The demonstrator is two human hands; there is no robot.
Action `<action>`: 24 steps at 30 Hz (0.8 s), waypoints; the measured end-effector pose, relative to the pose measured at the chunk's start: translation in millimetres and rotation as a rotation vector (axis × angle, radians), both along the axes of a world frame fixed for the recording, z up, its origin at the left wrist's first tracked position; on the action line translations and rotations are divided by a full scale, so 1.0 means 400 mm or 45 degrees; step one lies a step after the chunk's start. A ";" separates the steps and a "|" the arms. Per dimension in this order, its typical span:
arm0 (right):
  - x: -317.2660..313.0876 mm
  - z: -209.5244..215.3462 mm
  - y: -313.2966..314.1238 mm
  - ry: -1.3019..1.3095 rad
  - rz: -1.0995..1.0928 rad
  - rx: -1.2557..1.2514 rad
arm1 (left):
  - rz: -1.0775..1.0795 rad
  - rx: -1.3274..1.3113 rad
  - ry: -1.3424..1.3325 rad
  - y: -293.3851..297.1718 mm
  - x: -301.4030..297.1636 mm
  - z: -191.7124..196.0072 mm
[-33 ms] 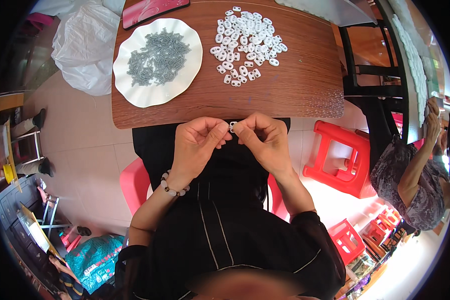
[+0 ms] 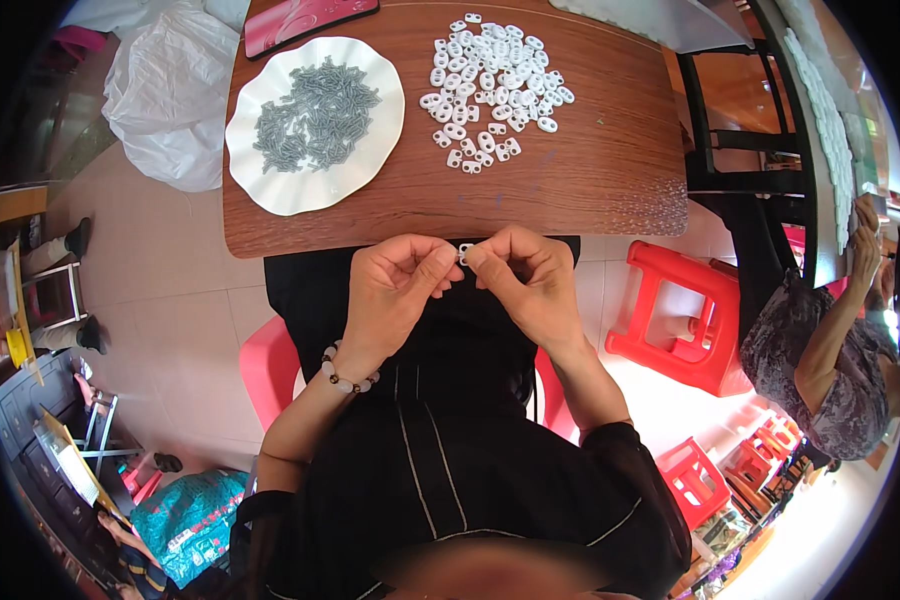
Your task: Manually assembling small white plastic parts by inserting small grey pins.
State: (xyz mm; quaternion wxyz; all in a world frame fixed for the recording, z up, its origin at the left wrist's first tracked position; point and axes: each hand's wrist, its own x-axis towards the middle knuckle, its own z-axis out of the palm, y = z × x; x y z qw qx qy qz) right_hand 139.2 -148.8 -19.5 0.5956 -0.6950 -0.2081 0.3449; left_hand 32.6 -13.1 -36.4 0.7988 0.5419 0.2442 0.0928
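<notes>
A brown wooden table (image 2: 590, 190) is filling the upper part of the scene, and a person in black is sitting at its near edge on a pink stool (image 2: 268, 365). On the tabletop a white scalloped plate (image 2: 270, 185) is holding a heap of small grey screws (image 2: 315, 112), and beside it, well apart from the plate, a loose pile of white plastic pieces (image 2: 495, 85) is lying spread out. A red stool (image 2: 675, 320) is standing off to the person's right, where another person's arm is showing.

Just below the table edge, over the lap, the left hand (image 2: 395, 290) and the right hand (image 2: 525, 280) are meeting, fingertips pressed together on one small white piece (image 2: 465, 250), both pinching it between thumb and forefinger.

The piece is being held over the lap rather than over the table, so a slip of either pinch would likely send it into the dark clothing or onto the floor. Whether a screw is in it I cannot tell.
</notes>
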 end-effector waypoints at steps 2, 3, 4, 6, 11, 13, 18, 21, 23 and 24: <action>0.000 -0.004 0.003 0.022 -0.017 0.027 | 0.002 0.002 0.009 -0.001 0.002 0.001; 0.001 -0.004 0.003 0.018 -0.020 0.027 | 0.006 0.004 0.020 -0.001 0.003 0.002; 0.001 -0.005 0.003 -0.009 -0.006 -0.005 | 0.004 0.004 0.017 0.000 0.002 0.000; 0.006 -0.001 0.004 -0.042 0.004 -0.034 | -0.010 -0.003 0.018 0.001 0.001 -0.005; 0.023 0.007 -0.013 0.070 -0.135 0.061 | -0.044 -0.037 -0.019 -0.003 0.030 0.024; 0.038 0.021 -0.030 0.075 -0.179 0.064 | -0.064 -0.015 -0.035 -0.002 0.051 0.030; 0.064 0.033 -0.077 0.038 -0.301 0.114 | -0.138 0.932 -0.029 0.015 0.196 0.049; 0.068 0.028 -0.096 0.051 -0.363 0.178 | -0.151 1.664 -0.190 0.009 0.324 0.017; 0.068 0.030 -0.103 0.061 -0.388 0.216 | -0.213 1.739 -0.189 0.004 0.384 0.007; 0.068 0.030 -0.107 0.058 -0.393 0.223 | -0.273 1.805 -0.181 0.004 0.407 0.002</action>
